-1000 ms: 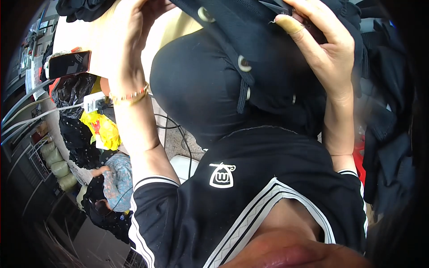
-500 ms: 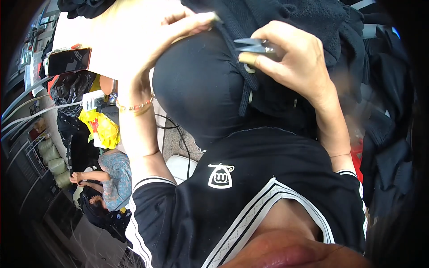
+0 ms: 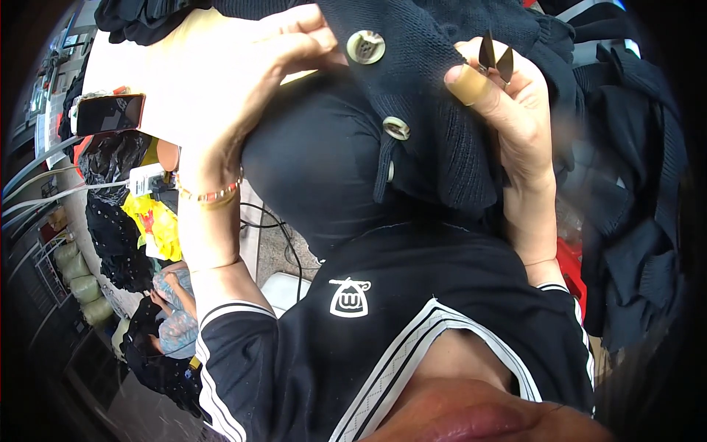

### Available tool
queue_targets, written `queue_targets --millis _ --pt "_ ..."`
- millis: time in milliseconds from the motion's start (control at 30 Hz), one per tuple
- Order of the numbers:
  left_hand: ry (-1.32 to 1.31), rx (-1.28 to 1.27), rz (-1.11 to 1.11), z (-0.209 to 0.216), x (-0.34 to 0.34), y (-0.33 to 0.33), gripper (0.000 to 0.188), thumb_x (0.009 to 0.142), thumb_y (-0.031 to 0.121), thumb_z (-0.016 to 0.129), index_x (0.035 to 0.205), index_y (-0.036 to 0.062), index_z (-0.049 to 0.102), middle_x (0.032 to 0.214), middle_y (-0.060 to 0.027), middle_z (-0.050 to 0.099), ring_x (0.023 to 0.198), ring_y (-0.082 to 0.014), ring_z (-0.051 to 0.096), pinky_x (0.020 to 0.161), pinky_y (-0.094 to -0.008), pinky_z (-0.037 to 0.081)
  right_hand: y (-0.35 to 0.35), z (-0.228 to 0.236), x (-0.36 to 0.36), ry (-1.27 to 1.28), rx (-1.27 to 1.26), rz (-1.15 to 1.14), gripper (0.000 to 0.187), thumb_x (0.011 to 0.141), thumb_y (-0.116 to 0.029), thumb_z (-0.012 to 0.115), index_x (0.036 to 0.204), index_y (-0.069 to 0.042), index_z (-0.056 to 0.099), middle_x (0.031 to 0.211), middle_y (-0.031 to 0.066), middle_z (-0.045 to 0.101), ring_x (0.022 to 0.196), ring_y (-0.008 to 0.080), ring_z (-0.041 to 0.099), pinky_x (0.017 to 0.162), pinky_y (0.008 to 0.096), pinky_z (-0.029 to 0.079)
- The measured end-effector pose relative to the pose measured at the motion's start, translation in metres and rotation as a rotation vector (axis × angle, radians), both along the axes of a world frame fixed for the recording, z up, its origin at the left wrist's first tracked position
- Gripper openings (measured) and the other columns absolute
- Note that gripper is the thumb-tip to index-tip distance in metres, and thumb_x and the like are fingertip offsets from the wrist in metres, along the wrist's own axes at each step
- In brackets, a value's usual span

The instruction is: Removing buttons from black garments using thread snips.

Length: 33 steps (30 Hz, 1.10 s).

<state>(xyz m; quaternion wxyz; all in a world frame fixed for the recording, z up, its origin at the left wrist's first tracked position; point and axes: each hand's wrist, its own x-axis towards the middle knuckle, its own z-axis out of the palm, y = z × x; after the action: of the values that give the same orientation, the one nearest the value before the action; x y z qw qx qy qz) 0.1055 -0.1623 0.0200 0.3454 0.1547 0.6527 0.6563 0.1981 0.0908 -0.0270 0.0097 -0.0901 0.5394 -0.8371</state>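
A black knitted cardigan (image 3: 420, 81) lies over my lap, its buttoned edge raised toward me. Along that edge sit a large mottled button (image 3: 366, 47) and another button (image 3: 396, 128), with a third partly hidden below. My left hand (image 3: 298, 48) pinches the cardigan beside the top button; its fingertips are partly behind the knit. My right hand (image 3: 515, 99) is closed around small thread snips (image 3: 495, 59), their two pointed blades apart and turned upward. Yellow tape wraps the right thumb, which presses by the cardigan's other edge.
A bright table (image 3: 184, 66) extends at the far left, with a phone (image 3: 110, 113) propped at its edge. Below are a yellow plastic bag (image 3: 152, 225) and white cables. Dark garments (image 3: 633, 191) hang at the right. Another person (image 3: 177, 317) sits at the lower left.
The cardigan's edge has been turned over, bringing the button faces into sight. The snips have swung from pointing left to pointing up, and my right hand has moved slightly right.
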Motion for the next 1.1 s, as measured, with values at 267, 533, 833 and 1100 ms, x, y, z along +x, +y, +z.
queue_targets --millis 267,533,833,1100 --pt "0.215 -0.091 0.284 -0.007 0.020 -0.004 0.054 0.097 0.011 0.069 0.146 -0.0022 0.051 0.109 -0.0070 0.070 0.101 -0.0142 0.069 0.096 -0.0275 0.054 0.008 0.014 0.007 -0.023 -0.072 -0.028 0.029 0.095 -0.017 0.074 0.115 0.003 0.069 0.103 0.0090 0.074 0.094 0.0128 0.069 0.092 0.0262 0.052" --pt "0.309 0.098 0.496 0.015 0.040 0.013 0.039 0.099 0.010 0.065 0.136 -0.0023 0.062 0.107 -0.0071 0.072 0.087 -0.0070 0.064 0.081 -0.0190 0.051 0.032 0.011 0.001 0.067 0.139 -0.122 0.020 0.094 -0.009 0.073 0.110 0.003 0.069 0.100 0.0050 0.071 0.093 0.0112 0.067 0.090 0.0259 0.051" --pt "0.530 -0.034 0.385 -0.004 0.039 0.005 0.035 0.095 0.002 0.068 0.130 -0.0014 0.069 0.124 -0.0133 0.073 0.097 -0.0071 0.067 0.082 -0.0182 0.052 0.029 0.012 0.010 0.146 0.523 0.198 0.012 0.087 0.002 0.074 0.099 0.002 0.071 0.087 0.0001 0.068 0.077 0.0052 0.064 0.069 0.0195 0.049" --pt "0.387 -0.006 0.343 0.002 0.042 0.006 0.026 0.099 0.015 0.070 0.123 0.0062 0.074 0.111 -0.0044 0.075 0.098 -0.0083 0.064 0.091 -0.0206 0.048 0.012 0.026 0.003 0.216 0.598 -0.033 0.038 0.083 -0.002 0.080 0.119 0.001 0.070 0.103 0.0019 0.065 0.088 0.0050 0.056 0.073 0.0198 0.042"
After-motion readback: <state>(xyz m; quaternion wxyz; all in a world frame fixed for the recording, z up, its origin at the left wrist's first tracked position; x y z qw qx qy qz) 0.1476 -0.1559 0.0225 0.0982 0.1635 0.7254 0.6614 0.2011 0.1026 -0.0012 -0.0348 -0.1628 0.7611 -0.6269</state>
